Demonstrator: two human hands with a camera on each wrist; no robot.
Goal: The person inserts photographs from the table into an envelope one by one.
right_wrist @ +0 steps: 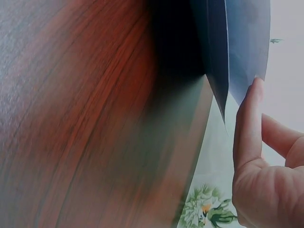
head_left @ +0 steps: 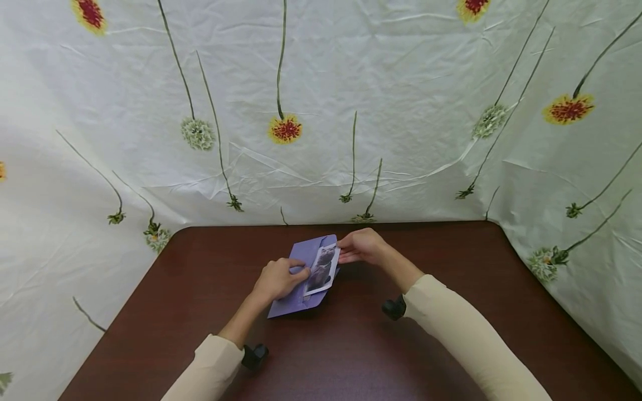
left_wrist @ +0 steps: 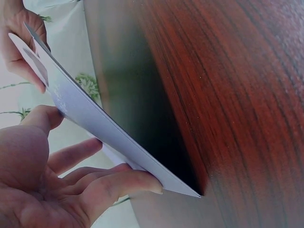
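A lilac envelope [head_left: 296, 303] is tilted over the table, with a dark shadow beneath it. Partly inside its opening lies a white-bordered photo [head_left: 323, 267] with a grey, dark picture. My left hand [head_left: 278, 278] holds the envelope, thumb and index finger beside the photo's left edge; in the left wrist view the other fingers [left_wrist: 114, 185] spread along the envelope's face. At the photo's upper right edge, my right hand [head_left: 363, 246] pinches it. The right wrist view has a fingertip [right_wrist: 256, 88] against the blue-grey paper, its thumb side partly hidden.
A dark reddish-brown wooden table [head_left: 426, 356] extends under both arms. Behind it and at the sides hangs a white cloth [head_left: 321, 72] printed with flowers. Each wrist carries a small black camera, one [head_left: 254, 356] at the left and one [head_left: 393, 307] at the right.
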